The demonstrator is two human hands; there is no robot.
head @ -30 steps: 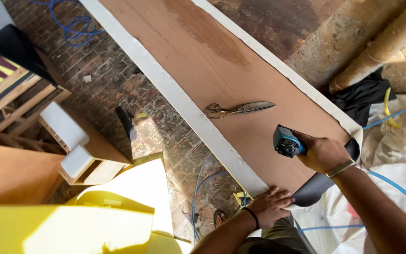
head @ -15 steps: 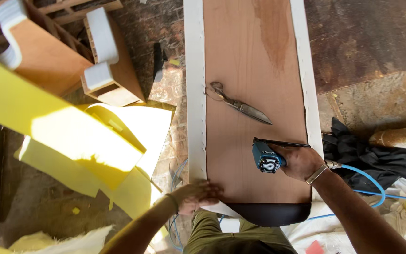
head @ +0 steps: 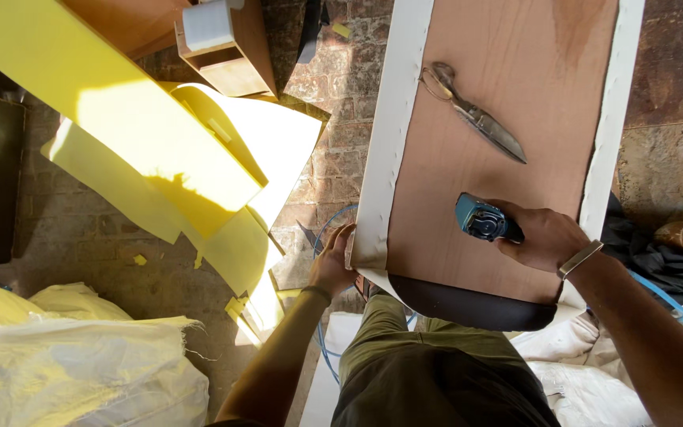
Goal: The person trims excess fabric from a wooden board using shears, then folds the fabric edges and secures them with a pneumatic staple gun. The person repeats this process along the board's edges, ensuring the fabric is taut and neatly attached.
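A long brown wooden board (head: 507, 111) with white fabric (head: 393, 142) folded over its long edges lies in front of me, its near end dark. My right hand (head: 543, 236) grips a blue staple gun (head: 480, 220) resting on the board near that end. My left hand (head: 335, 261) holds the white fabric at the board's near left corner. Grey scissors (head: 476, 115) lie on the board farther up.
Yellow foam sheets (head: 144, 134) lie on the brick floor (head: 81, 229) to the left, with a wooden piece (head: 227, 43) behind them. A bag (head: 65, 372) sits at the lower left. A blue hose (head: 658, 292) and dark cloth (head: 673, 265) lie on the right.
The view has swung so the board now runs straight up the picture and looks closer. My left hand went from flat at the near end to gripping the left fabric edge.
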